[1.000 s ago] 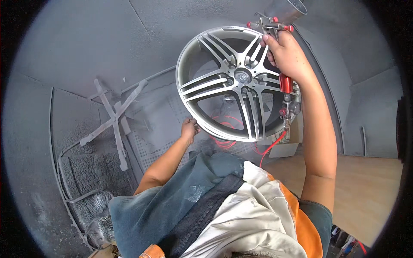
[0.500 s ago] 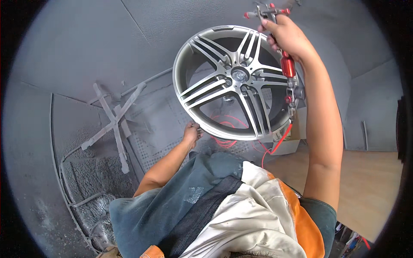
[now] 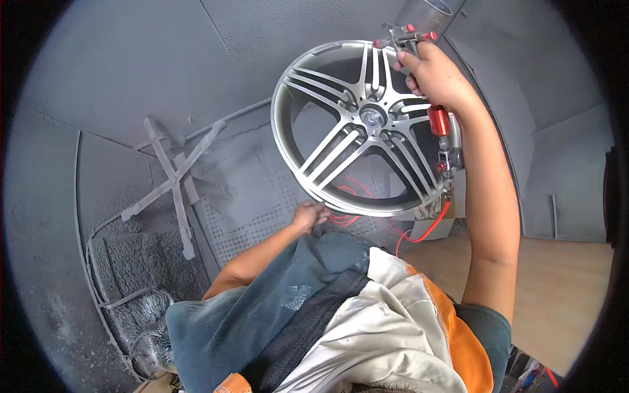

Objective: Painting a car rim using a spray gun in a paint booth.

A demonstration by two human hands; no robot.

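Note:
A silver alloy wheel (image 3: 373,118) with paired spokes lies face up before me, its tyre absent. My left hand (image 3: 310,217) has its fingers curled at the wheel's near rim, partly tucked against the edge. Over the far right rim, my right hand (image 3: 438,73) grips a metal spray gun (image 3: 401,39) with red knobs. Below that hand hang a red cylinder fitting (image 3: 439,120) and metal couplings, joined to a red air hose (image 3: 429,230). Whatever supports the wheel is mostly hidden beneath it.
A grey-coated cross-shaped stand (image 3: 175,177) is at the left, near a crinkled, grey-coated surface (image 3: 134,265). Grey walls (image 3: 137,65) surround the work. A cylindrical duct (image 3: 426,16) stands at the far right, and a wooden board (image 3: 557,288) lies at the near right.
The wheel has turned counterclockwise, its near edge moving right along with my left hand. The spray gun has come slightly nearer, and the view has shifted a little.

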